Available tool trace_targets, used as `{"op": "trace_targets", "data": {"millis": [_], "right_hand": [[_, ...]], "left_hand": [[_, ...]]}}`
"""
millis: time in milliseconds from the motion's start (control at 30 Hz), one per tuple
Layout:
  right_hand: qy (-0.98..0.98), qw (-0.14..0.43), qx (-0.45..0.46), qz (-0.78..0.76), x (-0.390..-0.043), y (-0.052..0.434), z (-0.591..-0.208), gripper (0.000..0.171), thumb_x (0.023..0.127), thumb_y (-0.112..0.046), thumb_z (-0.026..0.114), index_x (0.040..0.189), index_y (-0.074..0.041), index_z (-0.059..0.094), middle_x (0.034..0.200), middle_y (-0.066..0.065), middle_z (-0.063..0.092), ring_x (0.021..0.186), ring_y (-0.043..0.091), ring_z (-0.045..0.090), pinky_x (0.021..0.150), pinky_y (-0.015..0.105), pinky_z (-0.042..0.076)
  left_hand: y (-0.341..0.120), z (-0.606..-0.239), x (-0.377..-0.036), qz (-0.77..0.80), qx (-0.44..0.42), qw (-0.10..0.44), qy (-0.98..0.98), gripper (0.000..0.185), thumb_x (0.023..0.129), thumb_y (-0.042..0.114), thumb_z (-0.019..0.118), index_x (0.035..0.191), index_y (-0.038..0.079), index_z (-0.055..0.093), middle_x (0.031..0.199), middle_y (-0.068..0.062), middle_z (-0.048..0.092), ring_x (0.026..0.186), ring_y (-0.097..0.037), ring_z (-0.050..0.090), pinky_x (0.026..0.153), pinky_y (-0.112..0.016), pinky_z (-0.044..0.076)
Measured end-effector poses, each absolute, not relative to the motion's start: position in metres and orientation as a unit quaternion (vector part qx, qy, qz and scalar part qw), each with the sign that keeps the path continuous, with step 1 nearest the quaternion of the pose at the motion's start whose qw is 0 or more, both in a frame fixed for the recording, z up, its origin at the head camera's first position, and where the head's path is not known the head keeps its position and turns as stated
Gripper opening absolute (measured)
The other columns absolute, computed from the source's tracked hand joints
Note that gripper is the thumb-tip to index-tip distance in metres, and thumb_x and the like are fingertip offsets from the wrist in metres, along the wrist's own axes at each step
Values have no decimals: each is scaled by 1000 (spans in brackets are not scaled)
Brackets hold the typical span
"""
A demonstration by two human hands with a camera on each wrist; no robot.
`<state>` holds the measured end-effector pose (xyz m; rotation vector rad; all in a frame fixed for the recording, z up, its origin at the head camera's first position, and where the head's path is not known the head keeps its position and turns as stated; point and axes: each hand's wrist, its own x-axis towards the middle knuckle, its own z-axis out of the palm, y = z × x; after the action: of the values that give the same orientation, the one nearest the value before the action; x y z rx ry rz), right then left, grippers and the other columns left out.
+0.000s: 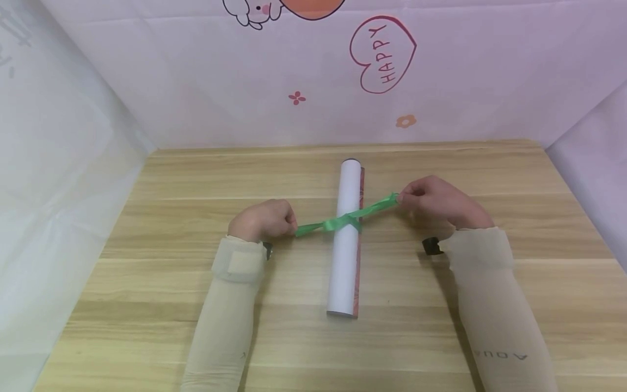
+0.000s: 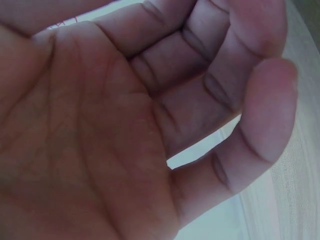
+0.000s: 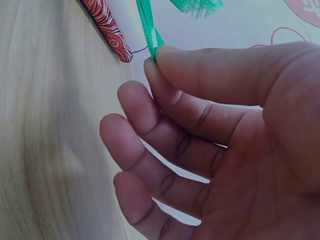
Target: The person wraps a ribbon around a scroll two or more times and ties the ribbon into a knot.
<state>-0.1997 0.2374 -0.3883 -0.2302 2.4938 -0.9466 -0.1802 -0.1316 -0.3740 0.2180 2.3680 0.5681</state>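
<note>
A white rolled-up sheet (image 1: 345, 261) lies lengthwise on the table, a red patterned edge showing along its right side. Around its middle runs a green ribbon (image 1: 338, 222), crossed on top, with its two ends drawn out to either side. My left hand (image 1: 266, 219) holds the left end at the fingertips; in the left wrist view the palm and curled fingers (image 2: 200, 85) fill the picture and the ribbon is hidden. Between thumb and forefinger my right hand (image 3: 215, 115) pinches the other end, whose frayed tip (image 3: 200, 6) sticks out past the grip.
The wood-grained table (image 1: 161, 305) spreads around the roll. Behind it hangs a pale cloth (image 1: 220, 81) with a heart and small flowers printed on it, and white cloth (image 1: 59, 163) hangs at the left. Both forearms wear beige sleeves (image 1: 222, 326).
</note>
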Motion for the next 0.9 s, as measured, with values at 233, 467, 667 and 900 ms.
{"op": "trace_targets", "data": {"millis": [233,467,667,900], "right_hand": [[910,232,-72,-336,-199,237,-389,33,108,-30,58,117,-2,74,110,9,68,101,24,51,83,33,43],[910,237,-66,-335,-199,237,-390,32,108,-31,58,117,-4,74,106,8,65,97,24,51,81,34,42],[907,246,-70,-336,-200,236,-392,31,108,-31,58,116,-6,74,105,9,66,96,24,54,82,33,44],[905,242,-85,-338,-203,239,-395,34,109,-30,56,119,-2,72,110,9,68,99,24,56,83,32,45]], "left_hand": [[-130,-374,-180,214,84,340,912,13,100,11,64,102,12,77,88,-1,60,80,-19,52,71,-31,45],[-130,-374,-179,211,74,341,913,13,101,11,64,105,12,76,92,-3,61,82,-20,53,72,-31,45],[-129,-377,-179,211,83,329,917,12,101,10,64,106,9,75,92,-3,62,78,-18,52,69,-29,45],[-128,-377,-178,216,78,318,920,11,101,10,64,105,9,75,92,-4,63,77,-19,52,69,-30,45]]}}
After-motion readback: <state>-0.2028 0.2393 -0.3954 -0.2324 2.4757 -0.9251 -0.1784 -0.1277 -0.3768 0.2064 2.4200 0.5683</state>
